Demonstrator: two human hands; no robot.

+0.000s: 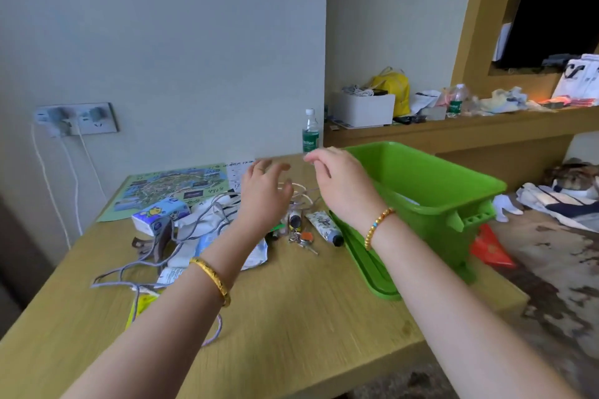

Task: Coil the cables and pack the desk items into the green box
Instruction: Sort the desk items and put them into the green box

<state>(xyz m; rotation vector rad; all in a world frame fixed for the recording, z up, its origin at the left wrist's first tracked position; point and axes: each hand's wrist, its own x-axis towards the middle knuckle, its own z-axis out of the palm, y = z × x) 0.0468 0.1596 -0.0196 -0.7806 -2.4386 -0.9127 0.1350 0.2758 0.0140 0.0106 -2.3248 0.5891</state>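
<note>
Over desk (pixel 291 301): hands (pixel 304 191) w/ cable (pixel 301 194).

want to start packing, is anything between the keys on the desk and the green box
Mostly clear. The keys lie just left of the green box; only a small tube lies on the desk between them, beside the box's near wall. Both hands hover above, and the box is open-topped.

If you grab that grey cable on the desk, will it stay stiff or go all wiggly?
Probably wiggly. The grey cable lies in loose loops and bends across the desk, so it looks floppy and would likely droop from a hand. It seems thin, so likely light. It also runs among the tissue pack and papers, so pulling it might drag or snag them.
</note>
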